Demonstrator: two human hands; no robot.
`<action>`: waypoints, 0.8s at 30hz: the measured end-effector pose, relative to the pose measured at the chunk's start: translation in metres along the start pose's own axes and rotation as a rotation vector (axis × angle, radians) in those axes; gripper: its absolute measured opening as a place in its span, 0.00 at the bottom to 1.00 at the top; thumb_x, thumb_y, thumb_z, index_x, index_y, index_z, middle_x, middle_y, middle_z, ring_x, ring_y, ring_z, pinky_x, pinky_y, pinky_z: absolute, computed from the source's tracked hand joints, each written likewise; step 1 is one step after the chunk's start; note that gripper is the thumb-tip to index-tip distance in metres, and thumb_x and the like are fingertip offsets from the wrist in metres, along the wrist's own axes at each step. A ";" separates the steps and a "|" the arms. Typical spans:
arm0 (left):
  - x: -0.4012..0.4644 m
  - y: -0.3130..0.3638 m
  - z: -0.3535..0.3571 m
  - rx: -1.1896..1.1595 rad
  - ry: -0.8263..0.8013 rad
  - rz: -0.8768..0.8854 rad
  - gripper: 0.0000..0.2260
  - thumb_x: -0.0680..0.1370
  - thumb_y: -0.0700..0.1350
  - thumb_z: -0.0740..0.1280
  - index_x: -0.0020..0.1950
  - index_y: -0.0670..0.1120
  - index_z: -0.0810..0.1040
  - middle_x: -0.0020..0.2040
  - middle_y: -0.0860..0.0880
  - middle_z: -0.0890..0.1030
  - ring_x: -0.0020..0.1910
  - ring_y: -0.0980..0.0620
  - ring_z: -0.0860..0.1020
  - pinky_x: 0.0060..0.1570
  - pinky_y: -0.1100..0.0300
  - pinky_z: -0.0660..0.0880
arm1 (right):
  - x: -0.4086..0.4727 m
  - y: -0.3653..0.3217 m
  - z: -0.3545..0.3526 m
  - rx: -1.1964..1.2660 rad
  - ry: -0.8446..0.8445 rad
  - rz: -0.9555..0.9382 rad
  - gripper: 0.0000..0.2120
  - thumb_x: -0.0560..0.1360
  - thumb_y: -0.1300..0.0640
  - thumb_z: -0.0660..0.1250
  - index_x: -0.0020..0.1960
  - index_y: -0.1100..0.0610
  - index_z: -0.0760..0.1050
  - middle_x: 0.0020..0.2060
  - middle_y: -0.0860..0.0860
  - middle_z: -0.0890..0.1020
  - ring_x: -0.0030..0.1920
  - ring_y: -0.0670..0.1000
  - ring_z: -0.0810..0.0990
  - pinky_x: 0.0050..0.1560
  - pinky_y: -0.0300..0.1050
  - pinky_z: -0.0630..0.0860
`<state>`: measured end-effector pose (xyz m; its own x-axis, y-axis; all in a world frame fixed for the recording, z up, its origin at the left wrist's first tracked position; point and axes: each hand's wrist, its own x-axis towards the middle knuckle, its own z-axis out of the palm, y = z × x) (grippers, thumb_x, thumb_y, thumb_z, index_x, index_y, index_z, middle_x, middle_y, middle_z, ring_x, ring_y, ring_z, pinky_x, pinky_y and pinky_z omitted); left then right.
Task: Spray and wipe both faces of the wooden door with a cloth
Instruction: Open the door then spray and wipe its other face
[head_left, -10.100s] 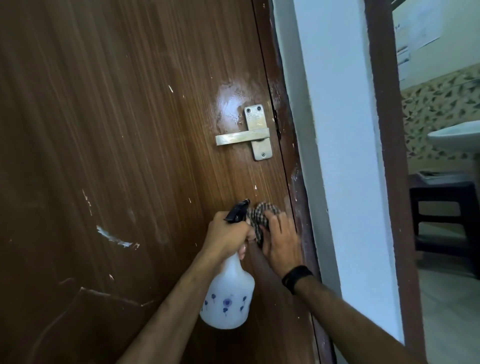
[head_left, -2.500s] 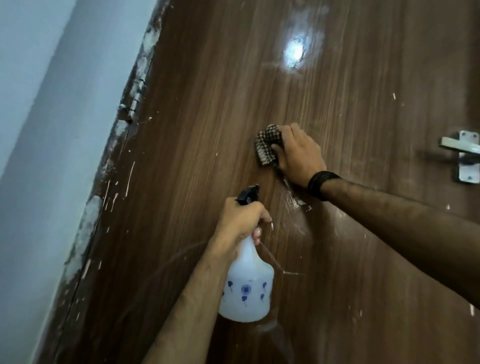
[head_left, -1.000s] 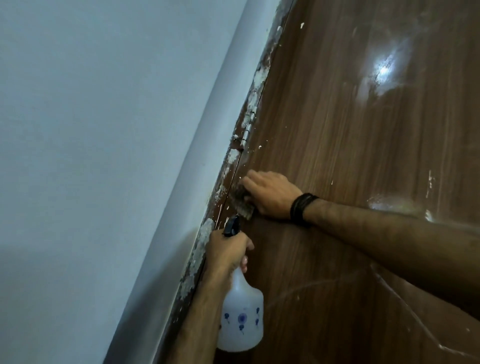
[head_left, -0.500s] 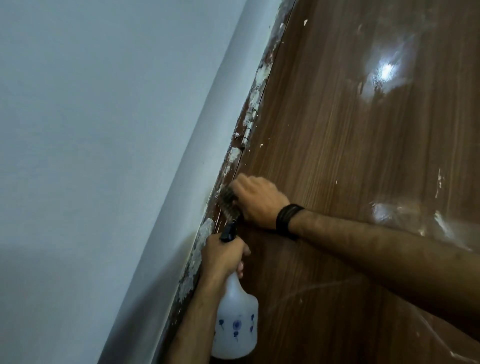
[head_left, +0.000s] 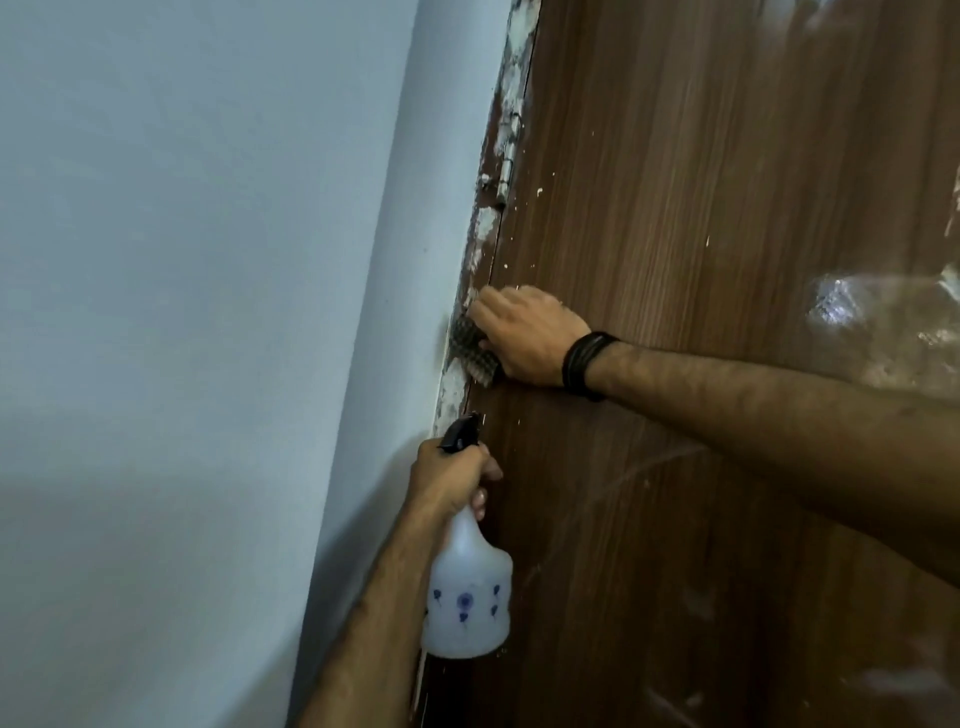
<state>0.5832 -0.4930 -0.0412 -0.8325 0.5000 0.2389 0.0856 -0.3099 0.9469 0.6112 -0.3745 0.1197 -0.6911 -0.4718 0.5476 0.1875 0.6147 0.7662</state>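
The brown wooden door (head_left: 701, 218) fills the right of the view, glossy with wet streaks. My right hand (head_left: 524, 338) grips a checked cloth (head_left: 470, 351) and presses it against the door's hinge edge, partly over the paint-flecked frame. Below it, my left hand (head_left: 449, 480) holds a white spray bottle (head_left: 467, 597) with blue flower prints by its neck. The bottle's black nozzle (head_left: 458, 434) points up toward the cloth.
A pale blue wall (head_left: 197, 312) takes up the left half. The brown door frame (head_left: 491, 208) with chipped white paint and a hinge (head_left: 506, 171) runs between wall and door.
My right hand has slid the cloth further left onto the frame edge. The view has shifted slightly. My left hand still holds the bottle just below.
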 end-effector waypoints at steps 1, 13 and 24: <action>0.000 -0.004 -0.004 0.001 -0.003 -0.009 0.06 0.72 0.32 0.69 0.46 0.40 0.78 0.30 0.46 0.75 0.23 0.51 0.70 0.26 0.59 0.70 | -0.011 -0.010 0.004 0.013 -0.024 -0.054 0.12 0.78 0.56 0.64 0.60 0.58 0.72 0.52 0.53 0.76 0.46 0.53 0.75 0.50 0.49 0.75; -0.033 -0.040 -0.011 0.130 -0.111 -0.090 0.08 0.73 0.31 0.69 0.48 0.42 0.79 0.31 0.46 0.76 0.24 0.52 0.70 0.26 0.60 0.71 | -0.038 -0.012 -0.015 -0.012 -0.015 0.145 0.12 0.79 0.57 0.62 0.61 0.60 0.71 0.54 0.57 0.75 0.49 0.57 0.76 0.51 0.54 0.73; -0.052 -0.064 -0.041 0.247 -0.196 -0.079 0.08 0.73 0.28 0.68 0.44 0.40 0.76 0.27 0.47 0.74 0.22 0.52 0.67 0.23 0.60 0.69 | -0.098 -0.053 0.003 -0.011 -0.088 0.016 0.15 0.75 0.59 0.67 0.60 0.58 0.72 0.52 0.54 0.76 0.47 0.54 0.76 0.48 0.49 0.73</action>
<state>0.5986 -0.5319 -0.1230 -0.7226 0.6684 0.1763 0.1750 -0.0699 0.9821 0.6665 -0.3594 0.0243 -0.7464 -0.4044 0.5286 0.2066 0.6142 0.7616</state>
